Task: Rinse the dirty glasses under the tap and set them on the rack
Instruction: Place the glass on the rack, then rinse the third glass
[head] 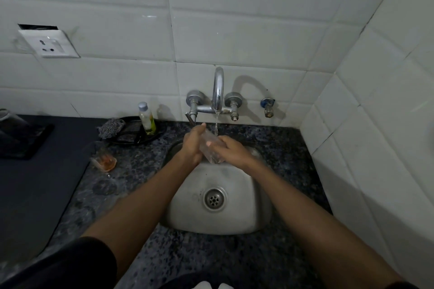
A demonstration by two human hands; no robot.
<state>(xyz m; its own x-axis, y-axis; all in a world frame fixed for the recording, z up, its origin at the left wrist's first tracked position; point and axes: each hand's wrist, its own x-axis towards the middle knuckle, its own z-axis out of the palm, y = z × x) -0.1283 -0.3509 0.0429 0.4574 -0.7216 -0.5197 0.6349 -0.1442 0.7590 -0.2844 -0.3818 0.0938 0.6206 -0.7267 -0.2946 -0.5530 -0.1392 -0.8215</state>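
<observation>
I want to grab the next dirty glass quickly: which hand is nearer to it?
Left. The left hand grips the clear glass at the tap, on the side toward the dirty glass on the counter; the right hand is on the far side.

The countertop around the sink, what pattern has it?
Dark speckled stone countertop, seen in the head view.

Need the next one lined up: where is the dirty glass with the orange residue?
In the head view the dirty glass sits on the speckled counter left of the sink, just in front of the black tray.
</observation>
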